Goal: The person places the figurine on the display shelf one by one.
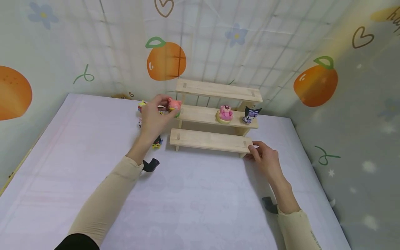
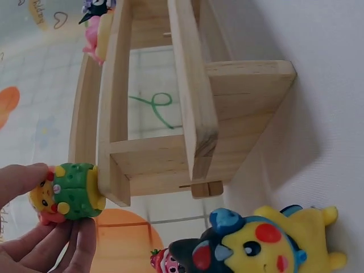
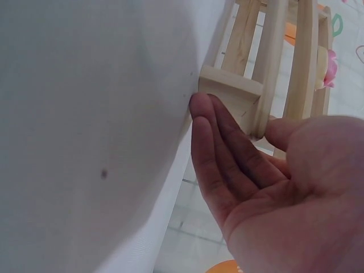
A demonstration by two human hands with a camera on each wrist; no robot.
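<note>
The pink-and-green toy (image 1: pixel 174 105) is at the left end of the middle board of a three-step wooden stand (image 1: pixel 212 139), its yellow base right at the board's end; I cannot tell whether it bears weight there. The left hand (image 1: pixel 153 116) has thumb and fingers clamped on the toy, coming in from the stand's open side. On the same board, a wide stretch of wood separates it from the pink bear (image 1: pixel 226 113); the black-and-purple toy (image 1: pixel 251 115) stands beyond, near the right end, with a narrower gap between those two. The right hand (image 1: pixel 265 159) has its thumb and fingers closed about the right end of the lowest board, by its front corner. Left of the stand, near the left hand, a yellow toy with a black cap (image 1: pixel 157 142) and more toys, partly hidden, sit on the counter (image 1: pixel 187 201). The counter spreads broadly in front and to the left; its back edge runs near the stand, below a patterned curtain (image 1: pixel 212 52), and its right edge lies past the right hand.
</note>
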